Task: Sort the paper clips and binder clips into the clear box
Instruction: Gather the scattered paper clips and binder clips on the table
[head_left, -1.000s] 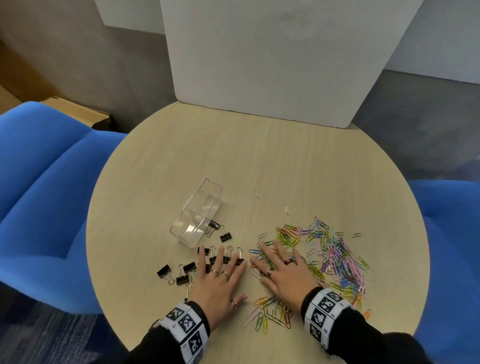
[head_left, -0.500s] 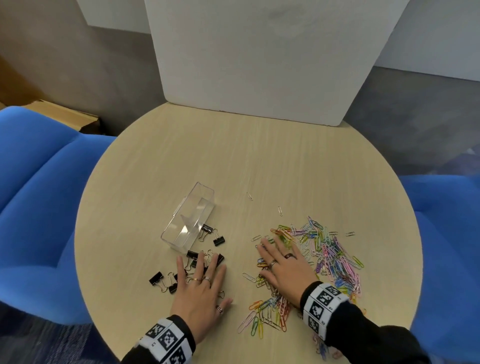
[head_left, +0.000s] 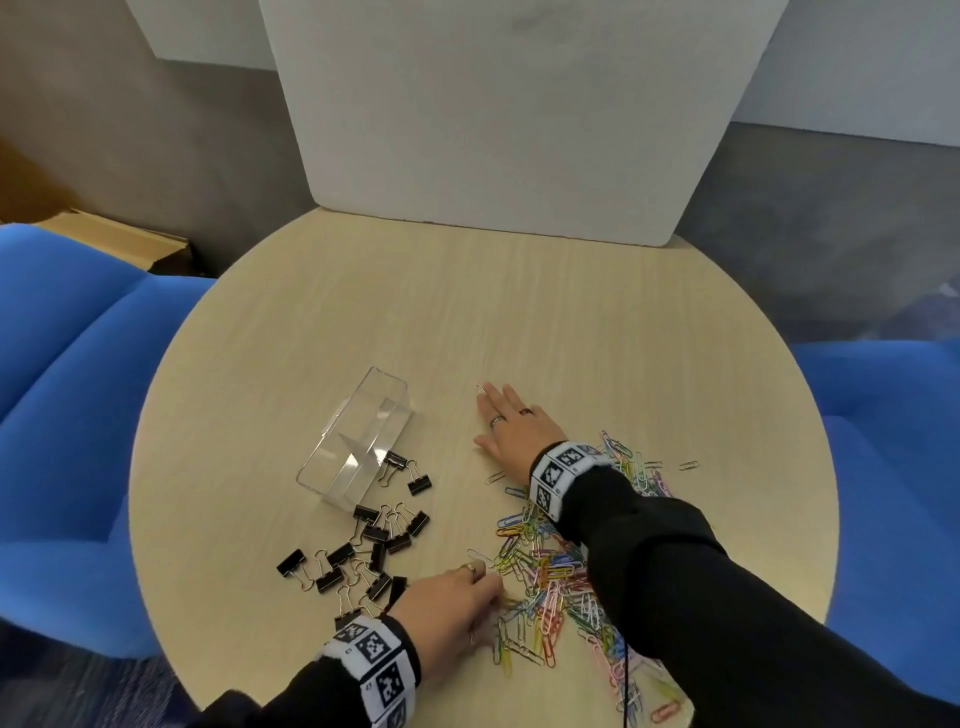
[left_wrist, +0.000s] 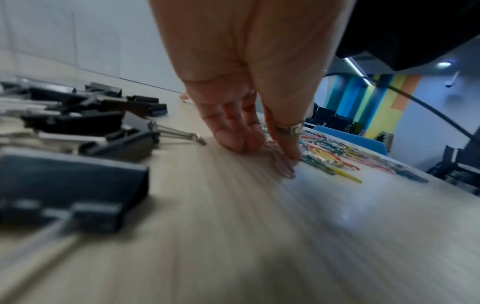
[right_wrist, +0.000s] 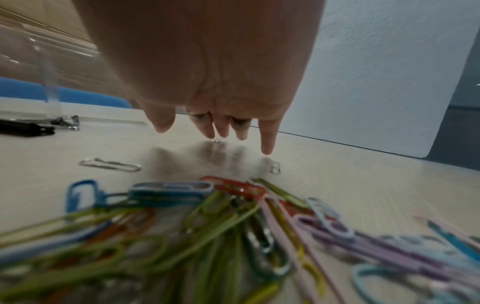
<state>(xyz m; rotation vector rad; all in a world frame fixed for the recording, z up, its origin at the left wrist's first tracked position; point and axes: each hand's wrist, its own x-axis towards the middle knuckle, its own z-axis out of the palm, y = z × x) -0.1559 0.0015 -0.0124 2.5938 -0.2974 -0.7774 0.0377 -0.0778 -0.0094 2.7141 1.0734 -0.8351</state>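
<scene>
Office lounge: round table (head_left: 519, 312), blue chairs (head_left: 67, 415)

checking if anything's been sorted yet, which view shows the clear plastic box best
The head view: the whole clear plastic box shows, open top facing up. The right wrist view catches only a blurred wall; in the left wrist view I cannot make it out.

I see a round light-wood table (head_left: 519, 322). Directly on it lie a clear rectangular plastic box (head_left: 356, 451), scattered black metal binder clips (head_left: 363, 551), and a spread of multicoloured paper clips (head_left: 550, 571).
</scene>
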